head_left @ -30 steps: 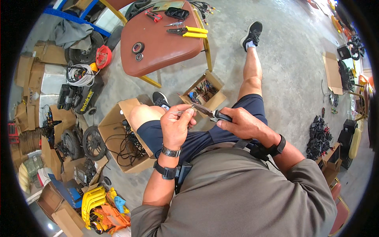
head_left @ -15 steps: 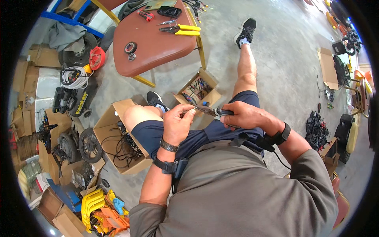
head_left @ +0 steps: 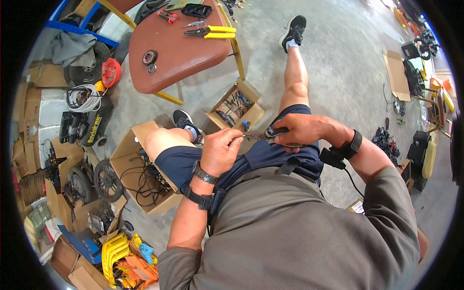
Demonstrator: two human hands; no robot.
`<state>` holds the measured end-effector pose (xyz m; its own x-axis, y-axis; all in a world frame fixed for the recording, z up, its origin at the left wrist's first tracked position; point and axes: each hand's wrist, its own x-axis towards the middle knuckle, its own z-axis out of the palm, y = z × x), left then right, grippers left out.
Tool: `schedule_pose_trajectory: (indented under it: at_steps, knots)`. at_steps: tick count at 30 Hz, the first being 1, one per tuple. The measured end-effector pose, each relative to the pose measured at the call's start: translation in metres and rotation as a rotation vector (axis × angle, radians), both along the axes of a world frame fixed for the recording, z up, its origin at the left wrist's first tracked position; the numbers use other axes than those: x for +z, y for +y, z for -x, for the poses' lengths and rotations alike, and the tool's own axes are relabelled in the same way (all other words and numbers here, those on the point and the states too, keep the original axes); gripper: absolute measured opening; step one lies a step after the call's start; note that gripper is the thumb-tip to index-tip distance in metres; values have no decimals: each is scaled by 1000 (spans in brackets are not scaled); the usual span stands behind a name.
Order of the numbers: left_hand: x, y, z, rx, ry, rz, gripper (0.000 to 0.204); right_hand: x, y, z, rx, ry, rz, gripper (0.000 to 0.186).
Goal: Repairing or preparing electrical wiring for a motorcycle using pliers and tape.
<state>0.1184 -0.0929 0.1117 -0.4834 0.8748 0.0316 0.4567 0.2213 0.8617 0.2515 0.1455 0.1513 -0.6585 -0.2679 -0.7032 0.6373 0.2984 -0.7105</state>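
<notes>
A brown padded chair (head_left: 188, 55), upper left, seemingly serves as a side table, keeping yellow-handled metal pliers (head_left: 210, 32) within reach. At frame centre, the right hand (head_left: 302, 129) is wrapped round dark-handled metal pliers (head_left: 258, 136); the left hand (head_left: 220, 150), fingertips pinched, apparently steadies a thin piece (head_left: 239, 138), too small to identify, against their nose.

Dark pliers (head_left: 259, 136) and a tiny thin thing (head_left: 242, 137).
In the middle of the picture, the pliers point left from the right hand (head_left: 300, 129). By their tip, the left hand (head_left: 218, 151) pinches the tiny thin thing, too small to see well.
</notes>
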Motion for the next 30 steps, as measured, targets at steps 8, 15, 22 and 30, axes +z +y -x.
schedule_pose_trajectory:
  at_steps: [8,15,22,30]
  knots:
    - [-18,-3,3,299,-564,5,12,-19,-14,-10,-140,80,61,32]
    - [-26,-11,14,324,-928,-141,18,-25,-33,-18,-325,23,169,33]
    - [-25,-14,15,315,-983,-148,21,-29,-38,-17,-340,147,166,30]
    - [-19,-13,13,299,-910,-105,25,-31,-38,-15,-268,176,50,27]
